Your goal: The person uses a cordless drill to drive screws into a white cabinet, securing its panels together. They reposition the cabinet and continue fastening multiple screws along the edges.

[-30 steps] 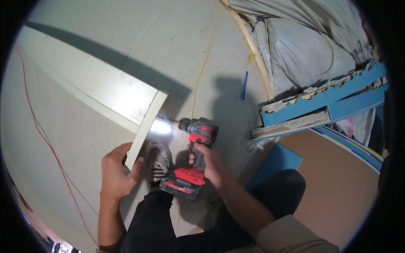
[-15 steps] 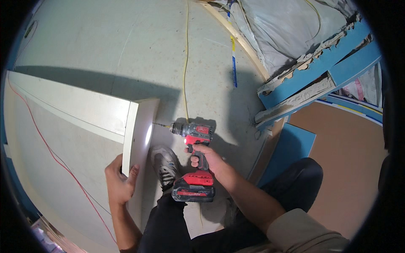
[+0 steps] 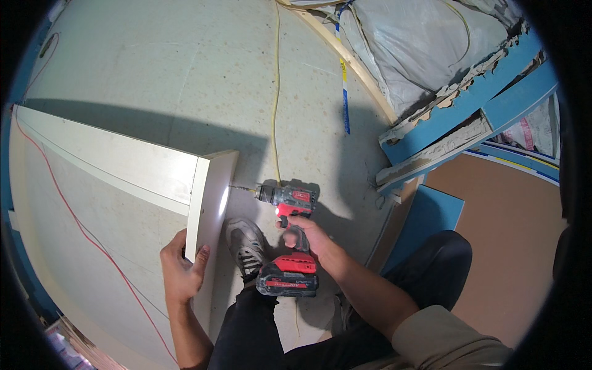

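Observation:
My right hand (image 3: 306,234) grips the handle of a red and black cordless drill (image 3: 290,206), fingers wrapped near the trigger. Its battery pack hangs at the bottom. The thin drill bit (image 3: 242,187) points left, its tip at the face of a white board (image 3: 216,203), where the drill's lamp throws a bright spot. Whether the tip has entered the board I cannot tell. My left hand (image 3: 183,268) is clamped round the near part of that board's edge, thumb on the outer face, some fingers hidden behind. The board joins a long white panel (image 3: 117,148) on its left side.
My shoe (image 3: 245,242) stands between board and drill. A yellow cord (image 3: 275,92) runs along the floor. A red wire (image 3: 80,225) crosses at left. Torn blue boards (image 3: 475,105), a wooden strip (image 3: 345,55) and white sacks (image 3: 425,43) lie at right; a brown sheet (image 3: 499,246) lies below them.
Board, drill and both hands appear slightly farther right and lower, along with the floor around them. Both grips stay the same, and the bit remains at the board's face.

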The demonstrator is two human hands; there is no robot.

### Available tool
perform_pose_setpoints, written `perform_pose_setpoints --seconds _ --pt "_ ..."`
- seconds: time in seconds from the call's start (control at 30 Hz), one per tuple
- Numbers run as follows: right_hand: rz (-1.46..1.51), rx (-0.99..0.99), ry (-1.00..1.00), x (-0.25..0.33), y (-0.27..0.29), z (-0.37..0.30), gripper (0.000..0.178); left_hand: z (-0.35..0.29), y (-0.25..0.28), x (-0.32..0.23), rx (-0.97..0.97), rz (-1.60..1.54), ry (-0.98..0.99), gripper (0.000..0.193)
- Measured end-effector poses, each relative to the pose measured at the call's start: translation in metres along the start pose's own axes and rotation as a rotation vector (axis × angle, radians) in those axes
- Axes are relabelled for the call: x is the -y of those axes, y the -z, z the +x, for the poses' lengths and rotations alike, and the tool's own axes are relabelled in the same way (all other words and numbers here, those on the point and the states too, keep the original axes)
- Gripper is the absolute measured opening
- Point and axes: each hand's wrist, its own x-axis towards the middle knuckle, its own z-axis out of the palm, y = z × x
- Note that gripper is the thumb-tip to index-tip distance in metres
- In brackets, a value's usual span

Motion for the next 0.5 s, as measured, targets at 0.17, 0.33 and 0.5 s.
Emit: perform_pose_setpoints --seconds 0.17,0.33,0.5 --pt "0.047 0.050 -0.038 0.000 0.009 0.005 0.030 0.000 0.001 0.001 0.017 0.015 0.001 0.027" --pt "0.088 0.042 -0.050 -0.003 0.013 0.007 0.032 0.000 0.000 -0.001 0.004 0.054 0.001 0.026" --pt "0.033 0.022 -0.133 0.001 0.012 0.004 0.032 0.001 0.001 0.001 0.011 0.026 0.022 0.025"
